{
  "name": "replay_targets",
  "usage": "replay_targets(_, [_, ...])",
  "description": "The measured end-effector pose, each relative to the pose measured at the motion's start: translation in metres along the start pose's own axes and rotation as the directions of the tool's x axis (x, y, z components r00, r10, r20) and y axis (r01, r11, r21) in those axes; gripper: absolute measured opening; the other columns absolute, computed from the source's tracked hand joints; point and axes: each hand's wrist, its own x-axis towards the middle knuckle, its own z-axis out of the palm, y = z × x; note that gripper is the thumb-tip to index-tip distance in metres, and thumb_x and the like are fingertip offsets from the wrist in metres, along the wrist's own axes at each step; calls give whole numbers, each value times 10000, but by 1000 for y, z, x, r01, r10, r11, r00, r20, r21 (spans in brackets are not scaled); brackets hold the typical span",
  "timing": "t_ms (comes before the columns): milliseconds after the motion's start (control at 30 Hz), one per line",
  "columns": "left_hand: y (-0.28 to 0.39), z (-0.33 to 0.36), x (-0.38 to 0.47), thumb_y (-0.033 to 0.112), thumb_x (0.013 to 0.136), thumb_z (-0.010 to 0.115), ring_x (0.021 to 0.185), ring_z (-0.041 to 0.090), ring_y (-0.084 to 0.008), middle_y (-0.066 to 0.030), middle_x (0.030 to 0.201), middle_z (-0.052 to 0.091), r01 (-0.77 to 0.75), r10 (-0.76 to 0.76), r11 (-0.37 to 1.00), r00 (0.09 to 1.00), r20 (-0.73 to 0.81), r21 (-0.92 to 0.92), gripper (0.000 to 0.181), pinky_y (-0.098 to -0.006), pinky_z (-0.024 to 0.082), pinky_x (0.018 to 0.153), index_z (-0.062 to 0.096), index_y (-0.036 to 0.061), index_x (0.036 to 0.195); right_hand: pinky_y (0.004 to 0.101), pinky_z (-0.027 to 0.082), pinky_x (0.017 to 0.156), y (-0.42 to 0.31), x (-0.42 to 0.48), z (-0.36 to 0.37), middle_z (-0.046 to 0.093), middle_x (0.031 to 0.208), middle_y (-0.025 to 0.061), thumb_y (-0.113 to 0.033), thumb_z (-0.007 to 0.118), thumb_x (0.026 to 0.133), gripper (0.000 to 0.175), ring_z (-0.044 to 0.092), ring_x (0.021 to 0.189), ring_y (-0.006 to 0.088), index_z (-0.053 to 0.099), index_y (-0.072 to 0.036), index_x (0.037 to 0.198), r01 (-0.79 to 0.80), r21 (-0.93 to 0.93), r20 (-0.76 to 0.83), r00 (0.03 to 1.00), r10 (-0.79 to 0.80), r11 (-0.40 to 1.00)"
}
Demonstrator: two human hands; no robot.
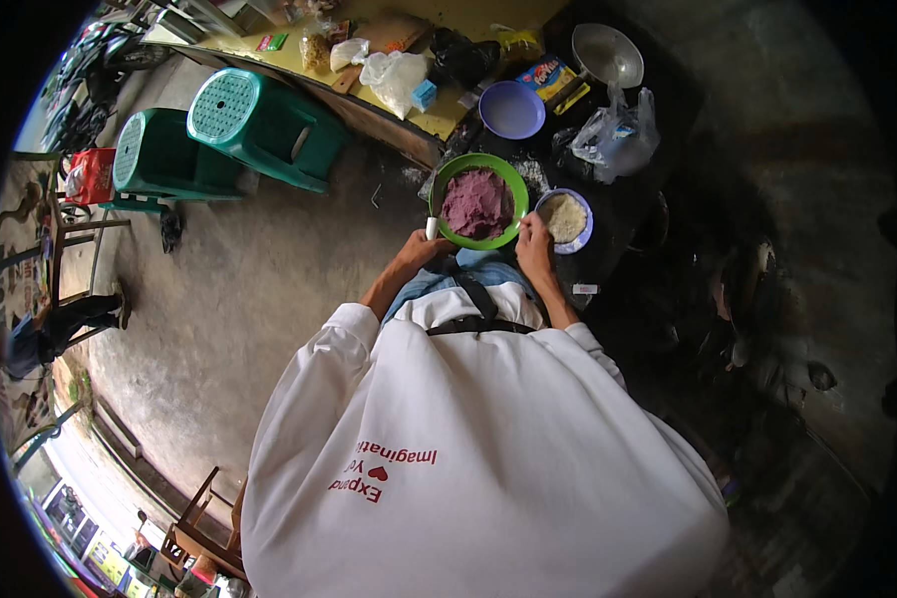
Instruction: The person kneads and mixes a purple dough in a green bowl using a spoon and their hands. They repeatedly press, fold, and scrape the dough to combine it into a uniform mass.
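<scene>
A round green bowl [522, 196] holding a mound of purple dough or mash [477, 202] is in front of my lap. My left hand [423, 250] grips its near left rim. By those fingers stands a white handle [432, 228], whose tool I cannot make out clearly. My right hand [534, 238] pinches the near right rim, its fingertips partly hidden. Just right of that hand sits a small blue-purple bowl [587, 233] with pale crumbs or flour [565, 217] in it. Behind the green bowl is a purple bowl [513, 111] of whitish liquid.
A pan [607, 54], a clear plastic bag [619, 138] and a Forvita packet [549, 81] lie beyond the bowls. Bags and packets cover the yellow tabletop [463, 123]. Green plastic stools [265, 127] stand to the left. A person [52, 329] is at the far left.
</scene>
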Motion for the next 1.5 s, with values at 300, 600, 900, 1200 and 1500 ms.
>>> replay_targets(300, [-12,13,-4,172,867,771,587,541,-70,5,726,635,37,-30,978,999,38,-204,153,-256,396,518,697,47,819,462,514,766,-4,-6,-5,672,927,243,5,567,906,139,664,932,440,582,-11,1044,-210,-10,52,976,210,978])
replay_targets(600, [-16,-3,-2,231,936,697,815,685,-141,-54,974,739,4,17,984,992,121,-178,267,-275,539,723,742,4,1071,502,508,720,-30,-7,-9,673,912,255,-33,533,969,103,657,898,470,550,-2,1065,160,-81,232,963,-137,984])
replay_targets(900, [-19,-12,0,207,953,648,910,696,-168,-93,1063,740,-15,52,967,989,140,-253,285,-301,548,811,719,-20,1109,507,523,749,-40,24,-6,681,956,275,-25,508,968,125,662,956,468,553,2,1082,147,-98,105,985,-136,984])
replay_targets(1200, [-27,-13,7,153,967,606,814,720,-219,-146,1008,749,53,6,897,991,131,-439,263,-319,576,708,698,-56,1096,497,526,730,-41,59,3,675,890,270,-31,542,943,104,666,898,468,589,14,1025,244,-86,161,960,-228,966])
replay_targets(1500, [-32,-13,17,166,978,591,904,719,-243,-159,1097,737,49,-45,958,999,22,-284,289,-357,586,824,688,-56,1134,508,536,753,-69,74,5,692,914,265,-29,544,890,133,667,907,479,623,21,984,341,-154,384,885,-262,927])
